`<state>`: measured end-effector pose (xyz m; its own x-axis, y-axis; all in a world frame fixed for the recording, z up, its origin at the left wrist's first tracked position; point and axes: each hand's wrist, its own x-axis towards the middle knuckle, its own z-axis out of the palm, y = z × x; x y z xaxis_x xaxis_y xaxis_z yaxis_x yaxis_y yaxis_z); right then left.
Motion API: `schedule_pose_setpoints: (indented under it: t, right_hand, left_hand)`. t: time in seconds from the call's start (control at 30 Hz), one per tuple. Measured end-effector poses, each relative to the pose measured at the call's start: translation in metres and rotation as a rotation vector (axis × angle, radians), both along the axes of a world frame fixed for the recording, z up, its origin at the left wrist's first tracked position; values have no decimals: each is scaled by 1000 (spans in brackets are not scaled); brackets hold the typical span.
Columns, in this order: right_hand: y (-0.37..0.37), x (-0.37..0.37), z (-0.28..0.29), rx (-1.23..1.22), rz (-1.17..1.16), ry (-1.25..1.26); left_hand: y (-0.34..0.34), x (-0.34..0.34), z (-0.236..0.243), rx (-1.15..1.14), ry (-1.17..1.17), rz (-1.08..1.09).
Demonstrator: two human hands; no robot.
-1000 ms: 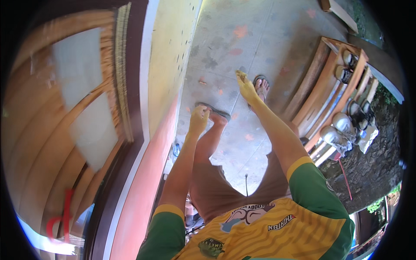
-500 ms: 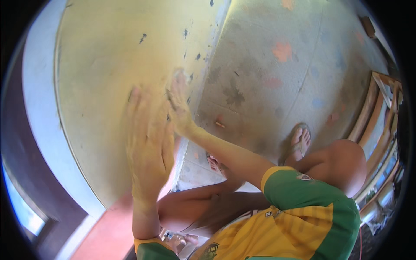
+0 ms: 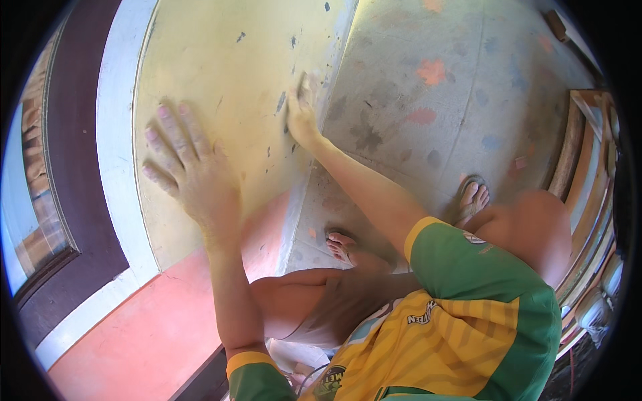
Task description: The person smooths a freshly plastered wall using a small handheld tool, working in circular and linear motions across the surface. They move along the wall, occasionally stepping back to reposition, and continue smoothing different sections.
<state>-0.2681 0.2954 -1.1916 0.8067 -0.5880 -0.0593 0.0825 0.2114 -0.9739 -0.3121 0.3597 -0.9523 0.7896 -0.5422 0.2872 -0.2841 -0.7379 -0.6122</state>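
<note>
I wear a yellow-orange jersey (image 3: 461, 337) with darker wavy stripes, black-and-white lettering (image 3: 422, 313) and a dark green emblem (image 3: 329, 383) on its front, and its short green sleeves (image 3: 468, 287) each end in a yellow band (image 3: 416, 237). A small pale badge (image 3: 473, 237) sits on the right sleeve near that edge. My shorts (image 3: 344, 306) are brown, my thong sandals (image 3: 473, 178) dark, and my left hand (image 3: 208, 177) and right hand (image 3: 303, 119) are bare.
</note>
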Motion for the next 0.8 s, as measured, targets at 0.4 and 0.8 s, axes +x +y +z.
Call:
schedule_pose_setpoints:
  t: [0.4, 0.8]
  right_hand:
    - [-20, 12, 34, -74, -135, -71]
    - [-3, 15, 25, -147, -181, -55]
  left_hand:
    - [-9, -4, -11, -61, 57, -37]
    - [-9, 0, -17, -177, 111, -78]
